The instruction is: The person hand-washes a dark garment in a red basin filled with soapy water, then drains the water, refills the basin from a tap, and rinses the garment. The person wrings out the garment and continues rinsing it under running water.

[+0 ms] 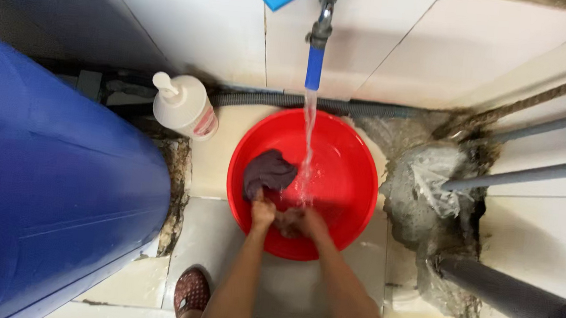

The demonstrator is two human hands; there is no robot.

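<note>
Slipper (191,292) nearest; above it, left hand (262,212) and right hand (308,221) both clench the cloth (268,173) in the basin (351,184), under the tap's water (307,147).

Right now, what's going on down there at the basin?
A person bends over a red basin on the tiled floor. The left hand and right hand both grip a dark wet cloth inside it. Water runs from the tap into the basin. A white pump bottle stands beside it.
</note>
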